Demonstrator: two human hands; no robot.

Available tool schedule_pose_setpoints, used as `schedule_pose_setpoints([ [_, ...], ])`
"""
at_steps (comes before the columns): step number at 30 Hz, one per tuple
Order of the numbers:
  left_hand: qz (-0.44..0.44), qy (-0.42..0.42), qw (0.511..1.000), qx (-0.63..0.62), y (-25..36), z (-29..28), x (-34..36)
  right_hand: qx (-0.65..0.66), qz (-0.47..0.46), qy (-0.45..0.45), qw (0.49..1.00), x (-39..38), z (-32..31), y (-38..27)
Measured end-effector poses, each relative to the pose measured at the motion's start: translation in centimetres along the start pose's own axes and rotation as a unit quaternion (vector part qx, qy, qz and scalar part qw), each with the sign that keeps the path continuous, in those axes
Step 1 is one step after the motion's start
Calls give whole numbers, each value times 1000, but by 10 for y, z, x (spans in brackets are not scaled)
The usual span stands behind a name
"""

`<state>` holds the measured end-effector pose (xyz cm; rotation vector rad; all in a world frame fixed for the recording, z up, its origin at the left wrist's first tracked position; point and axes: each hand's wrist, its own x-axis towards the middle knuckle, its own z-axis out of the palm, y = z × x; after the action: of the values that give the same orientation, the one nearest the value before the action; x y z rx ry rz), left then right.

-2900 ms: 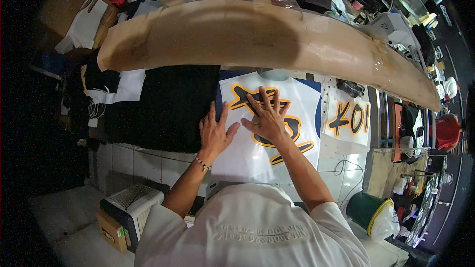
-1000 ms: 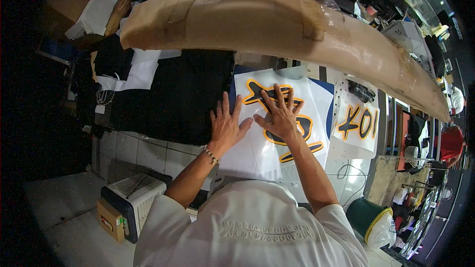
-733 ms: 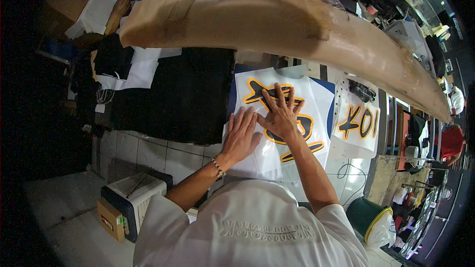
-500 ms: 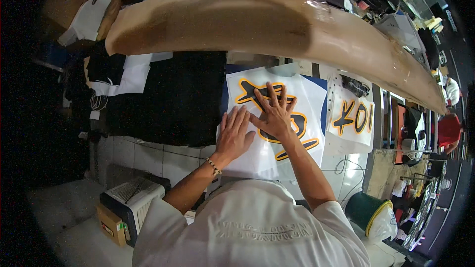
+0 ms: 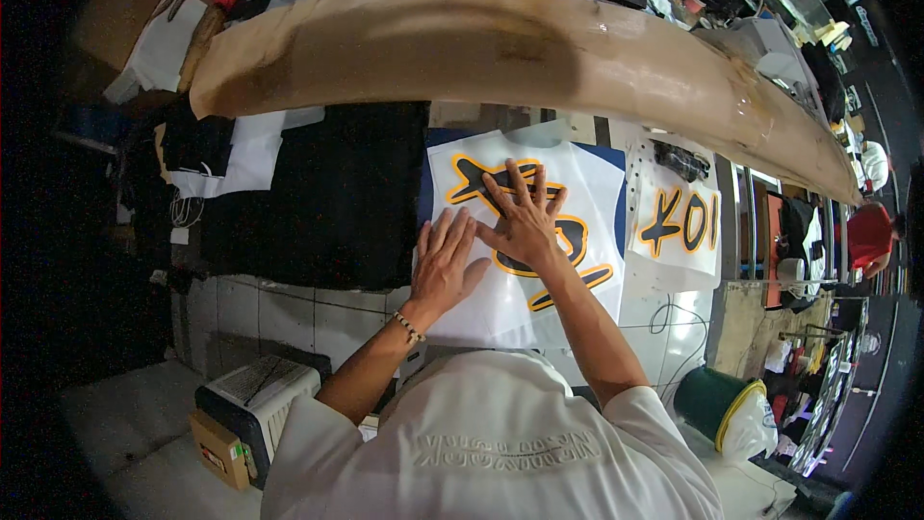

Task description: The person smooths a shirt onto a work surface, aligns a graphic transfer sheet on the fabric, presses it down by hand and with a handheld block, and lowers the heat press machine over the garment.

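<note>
A white shirt-shaped piece of fabric (image 5: 500, 313) lies flat in front of me on a dark blue board (image 5: 610, 153). A large black graphic with an orange outline (image 5: 572, 243) runs across it at a slant. My left hand (image 5: 445, 265) rests on the fabric's left side, palm down with fingers extended and thumb apart. Spread over the middle of the graphic is my right hand (image 5: 525, 221), which covers part of it. Neither hand grips anything.
To the right lies a clear sheet (image 5: 685, 265) with similar black-and-orange lettering. Black cloth (image 5: 322, 202) covers the table on the left. A long brown curved panel (image 5: 462, 39) spans the far side. A green bin (image 5: 707, 404) stands at the lower right.
The scene has shifted slightly left in view. Both hands stay pressed on the fabric in nearly the same places, and the fabric's right-hand edge looks flatter and less overlapped.
</note>
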<state>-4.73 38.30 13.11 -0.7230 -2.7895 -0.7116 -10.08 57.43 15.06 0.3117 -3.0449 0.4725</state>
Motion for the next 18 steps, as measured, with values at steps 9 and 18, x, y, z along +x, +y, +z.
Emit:
schedule_pose_setpoints([
  [9,6,4,1000,-2,-2,-2,0,-3,25,-36,999,1,-4,-3],
  [18,-6,-26,1000,-2,-2,-2,0,4,5,-18,1000,0,-1,1],
])
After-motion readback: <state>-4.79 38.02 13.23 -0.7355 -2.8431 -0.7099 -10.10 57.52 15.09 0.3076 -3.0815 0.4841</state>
